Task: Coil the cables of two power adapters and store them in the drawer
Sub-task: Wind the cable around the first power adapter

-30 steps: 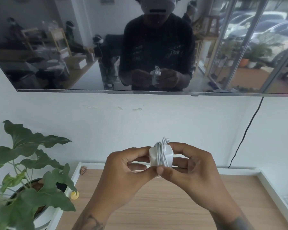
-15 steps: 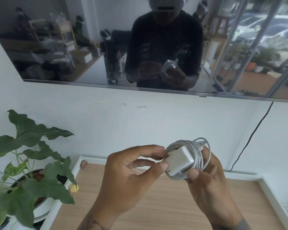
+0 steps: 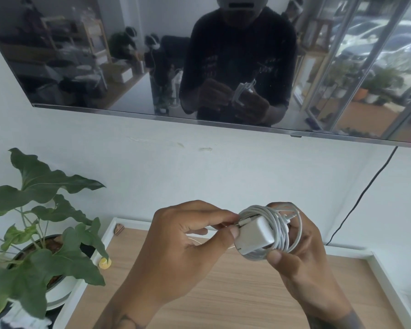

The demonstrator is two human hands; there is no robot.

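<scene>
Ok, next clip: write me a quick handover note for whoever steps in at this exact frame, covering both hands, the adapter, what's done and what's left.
Right hand: grips the white power adapter with its cable wound in loops around the brick, held above the wooden top.
Left hand: pinches the cable's loose end at the adapter's left corner.
Done: this cable is almost fully coiled.
Left: tuck in the end, then store the adapter. The drawer and the second adapter are not in view, so their state is unknown.
</scene>
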